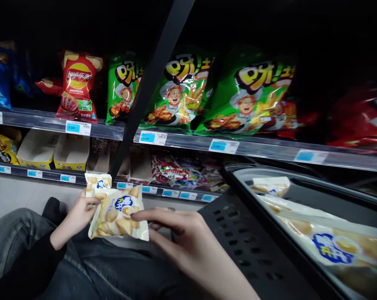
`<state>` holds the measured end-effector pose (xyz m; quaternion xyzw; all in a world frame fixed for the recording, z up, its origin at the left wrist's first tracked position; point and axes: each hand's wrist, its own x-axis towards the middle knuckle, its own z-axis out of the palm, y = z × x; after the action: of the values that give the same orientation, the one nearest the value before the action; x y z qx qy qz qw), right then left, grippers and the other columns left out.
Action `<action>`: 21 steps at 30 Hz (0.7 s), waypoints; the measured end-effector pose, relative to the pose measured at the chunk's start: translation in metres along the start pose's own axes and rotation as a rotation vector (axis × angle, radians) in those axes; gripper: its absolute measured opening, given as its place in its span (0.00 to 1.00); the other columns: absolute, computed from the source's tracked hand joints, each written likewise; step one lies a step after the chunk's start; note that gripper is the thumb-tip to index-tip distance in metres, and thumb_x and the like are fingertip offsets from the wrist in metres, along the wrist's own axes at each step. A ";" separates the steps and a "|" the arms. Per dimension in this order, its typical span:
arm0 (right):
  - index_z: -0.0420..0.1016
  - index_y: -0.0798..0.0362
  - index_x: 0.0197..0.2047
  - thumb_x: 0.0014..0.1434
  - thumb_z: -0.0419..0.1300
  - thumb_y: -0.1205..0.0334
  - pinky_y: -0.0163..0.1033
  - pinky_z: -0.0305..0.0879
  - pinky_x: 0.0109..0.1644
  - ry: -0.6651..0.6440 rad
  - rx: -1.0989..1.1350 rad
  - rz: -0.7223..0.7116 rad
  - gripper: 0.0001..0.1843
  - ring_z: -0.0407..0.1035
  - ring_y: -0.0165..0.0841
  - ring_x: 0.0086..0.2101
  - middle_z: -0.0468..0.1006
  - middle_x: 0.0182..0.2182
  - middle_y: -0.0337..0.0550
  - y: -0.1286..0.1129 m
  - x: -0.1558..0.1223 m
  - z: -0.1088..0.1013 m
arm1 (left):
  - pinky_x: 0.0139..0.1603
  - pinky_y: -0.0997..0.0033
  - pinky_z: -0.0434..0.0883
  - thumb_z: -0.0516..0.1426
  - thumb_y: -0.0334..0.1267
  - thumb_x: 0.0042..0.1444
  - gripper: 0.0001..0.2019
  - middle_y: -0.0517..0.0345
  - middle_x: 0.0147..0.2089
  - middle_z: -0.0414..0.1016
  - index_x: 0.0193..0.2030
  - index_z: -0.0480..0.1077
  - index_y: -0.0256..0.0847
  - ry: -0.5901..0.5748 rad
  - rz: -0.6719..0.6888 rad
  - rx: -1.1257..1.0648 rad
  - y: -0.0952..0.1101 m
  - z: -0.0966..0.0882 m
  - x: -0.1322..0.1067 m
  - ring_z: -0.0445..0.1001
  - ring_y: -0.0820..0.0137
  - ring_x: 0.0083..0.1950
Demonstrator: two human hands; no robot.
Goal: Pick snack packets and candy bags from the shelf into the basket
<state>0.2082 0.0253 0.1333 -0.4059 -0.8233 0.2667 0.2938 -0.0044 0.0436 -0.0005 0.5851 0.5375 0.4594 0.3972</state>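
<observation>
My left hand [83, 211] is closed on a small cream snack bag [97, 181] with a blue logo. In front of it is a second cream snack bag [119, 214], printed with golden puffed pieces and a blue logo. Its left edge lies against my left fingers and covers part of the first bag. From the right, my right hand [182, 233] pinches the second bag near its right edge, index finger across its front and thumb by the lower corner. Both bags are above my lap, apart from the shelves.
Close on my right stands a dark perforated basket [238, 233] holding similar cream bags [335, 246]. Ahead, the upper shelf [188, 143] carries green chip bags [247, 96] and a red chip bag [78, 85]. Open boxes [71, 152] sit on the lower shelf; a dark post [151, 75] slants across.
</observation>
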 end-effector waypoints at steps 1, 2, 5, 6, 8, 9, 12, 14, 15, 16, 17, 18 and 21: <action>0.77 0.49 0.31 0.51 0.54 0.69 0.34 0.64 0.32 0.055 -0.050 -0.047 0.11 0.69 0.31 0.26 0.76 0.25 0.39 -0.001 0.001 0.002 | 0.54 0.61 0.61 0.58 0.33 0.46 0.06 0.47 0.49 0.69 0.31 0.77 0.38 -0.034 0.025 -0.017 0.001 0.000 -0.002 0.66 0.58 0.52; 0.77 0.49 0.30 0.51 0.55 0.68 0.35 0.64 0.32 0.134 -0.118 -0.094 0.09 0.68 0.32 0.27 0.74 0.24 0.40 -0.001 0.004 0.004 | 0.55 0.61 0.61 0.59 0.34 0.45 0.07 0.47 0.51 0.68 0.32 0.76 0.38 -0.069 0.048 -0.019 0.002 0.001 -0.003 0.65 0.57 0.53; 0.75 0.51 0.26 0.53 0.56 0.65 0.40 0.62 0.37 0.312 -0.287 -0.174 0.07 0.66 0.36 0.34 0.72 0.29 0.45 0.006 0.014 0.013 | 0.56 0.62 0.59 0.65 0.35 0.38 0.14 0.46 0.57 0.62 0.36 0.75 0.38 -0.168 0.096 0.041 0.010 0.003 -0.008 0.62 0.56 0.56; 0.74 0.51 0.27 0.53 0.55 0.65 0.39 0.62 0.37 0.309 -0.287 -0.161 0.07 0.66 0.36 0.34 0.72 0.30 0.45 0.010 0.018 0.017 | 0.56 0.62 0.59 0.66 0.35 0.35 0.16 0.45 0.57 0.60 0.35 0.75 0.38 -0.203 0.103 0.064 0.013 0.003 -0.009 0.61 0.55 0.56; 0.72 0.52 0.29 0.55 0.54 0.65 0.35 0.61 0.34 0.245 -0.238 -0.081 0.07 0.68 0.33 0.30 0.74 0.28 0.42 0.018 0.024 0.025 | 0.56 0.61 0.59 0.67 0.36 0.32 0.20 0.43 0.58 0.60 0.36 0.75 0.37 -0.286 0.110 0.068 0.017 0.003 -0.012 0.60 0.53 0.57; 0.71 0.52 0.29 0.56 0.53 0.65 0.34 0.60 0.31 0.212 -0.221 -0.025 0.07 0.68 0.31 0.27 0.75 0.26 0.40 0.021 0.027 0.029 | 0.56 0.61 0.59 0.67 0.37 0.32 0.21 0.43 0.58 0.60 0.37 0.74 0.37 -0.317 0.100 0.047 0.019 0.003 -0.014 0.59 0.52 0.58; 0.72 0.51 0.29 0.57 0.54 0.62 0.32 0.58 0.29 0.178 -0.247 0.111 0.08 0.69 0.30 0.25 0.76 0.24 0.38 0.029 0.033 0.038 | 0.53 0.59 0.62 0.67 0.37 0.32 0.24 0.42 0.56 0.63 0.40 0.71 0.35 -0.395 0.007 -0.046 0.020 0.001 -0.018 0.61 0.52 0.56; 0.72 0.50 0.29 0.57 0.54 0.60 0.33 0.57 0.29 0.174 -0.288 0.146 0.08 0.71 0.32 0.27 0.77 0.25 0.38 0.032 0.036 0.042 | 0.50 0.60 0.65 0.68 0.34 0.30 0.27 0.45 0.53 0.67 0.42 0.70 0.35 -0.458 -0.101 -0.119 0.020 0.000 -0.019 0.66 0.54 0.52; 0.73 0.50 0.29 0.57 0.54 0.60 0.33 0.58 0.30 0.170 -0.304 0.156 0.08 0.71 0.33 0.27 0.78 0.25 0.39 0.033 0.037 0.044 | 0.49 0.61 0.66 0.68 0.33 0.29 0.29 0.48 0.51 0.69 0.44 0.69 0.36 -0.500 -0.151 -0.161 0.021 0.000 -0.019 0.68 0.55 0.50; 0.73 0.50 0.30 0.57 0.54 0.60 0.34 0.58 0.30 0.170 -0.316 0.165 0.09 0.71 0.33 0.27 0.78 0.25 0.39 0.034 0.038 0.045 | 0.48 0.61 0.67 0.68 0.31 0.29 0.31 0.50 0.48 0.71 0.45 0.68 0.37 -0.534 -0.193 -0.205 0.022 0.001 -0.019 0.69 0.57 0.49; 0.73 0.50 0.30 0.57 0.54 0.59 0.34 0.58 0.31 0.175 -0.321 0.173 0.09 0.72 0.34 0.28 0.78 0.25 0.40 0.035 0.038 0.046 | 0.47 0.62 0.68 0.68 0.31 0.30 0.32 0.52 0.46 0.73 0.47 0.67 0.38 -0.549 -0.219 -0.248 0.023 0.002 -0.018 0.70 0.58 0.47; 0.73 0.50 0.30 0.57 0.53 0.59 0.35 0.59 0.31 0.184 -0.314 0.179 0.09 0.72 0.34 0.28 0.78 0.25 0.40 0.036 0.039 0.046 | 0.46 0.63 0.68 0.67 0.31 0.32 0.32 0.53 0.45 0.74 0.49 0.66 0.38 -0.550 -0.230 -0.286 0.024 0.003 -0.017 0.71 0.59 0.46; 0.74 0.51 0.32 0.56 0.53 0.60 0.35 0.62 0.33 0.222 -0.198 0.174 0.09 0.72 0.34 0.30 0.79 0.28 0.41 0.039 0.038 0.043 | 0.45 0.65 0.68 0.65 0.34 0.40 0.27 0.53 0.42 0.76 0.50 0.65 0.37 -0.512 -0.234 -0.364 0.025 0.008 -0.014 0.73 0.62 0.43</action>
<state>0.1795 0.0685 0.0875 -0.5296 -0.7697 0.1621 0.3174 0.0096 0.0271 0.0201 0.5353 0.3926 0.3373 0.6675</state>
